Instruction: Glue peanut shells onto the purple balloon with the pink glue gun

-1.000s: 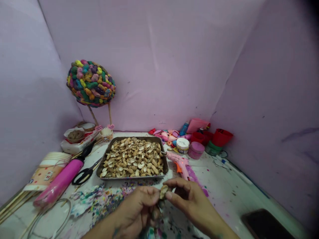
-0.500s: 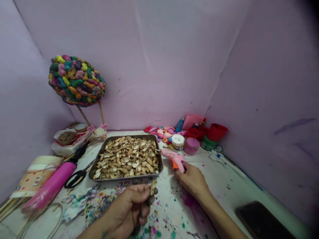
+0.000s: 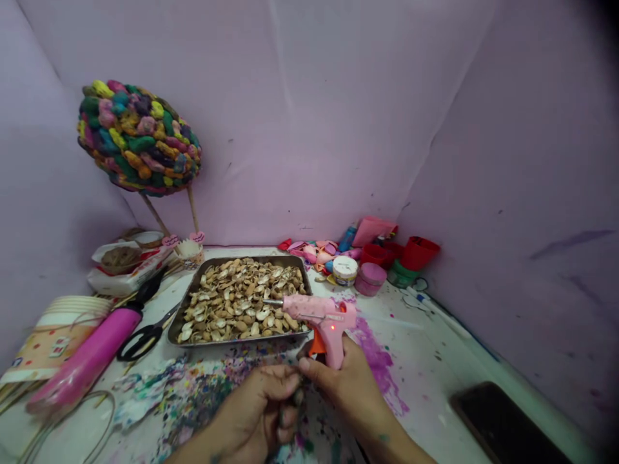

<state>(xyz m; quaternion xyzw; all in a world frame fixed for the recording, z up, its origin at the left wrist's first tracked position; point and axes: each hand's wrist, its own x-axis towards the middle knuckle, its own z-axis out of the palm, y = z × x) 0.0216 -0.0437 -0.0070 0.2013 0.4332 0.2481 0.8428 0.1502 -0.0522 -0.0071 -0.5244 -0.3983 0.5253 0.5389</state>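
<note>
Left hand (image 3: 264,409): fingers curled, fingertips together; whether the grip contains a shell cannot be determined. Right hand (image 3: 351,386): grip closed around the handle of the pink glue gun (image 3: 316,309), thumb near the left fingertips. A dark phone (image 3: 507,422) lies on the paint-spotted tabletop (image 3: 425,361), right of the right forearm. The glue gun is raised in front of the hands, nozzle directed left, red indicator lit, clear stick projecting from the rear. Scissors (image 3: 141,343) lie to the left, beside the metal tray (image 3: 213,342). The tray holds peanut shells (image 3: 236,296); the nozzle overlaps them in view. Beyond, right: white-lidded jar (image 3: 345,269) and pink jar (image 3: 371,278). Far left: a multicoloured rounded form (image 3: 140,138) on sticks.
</note>
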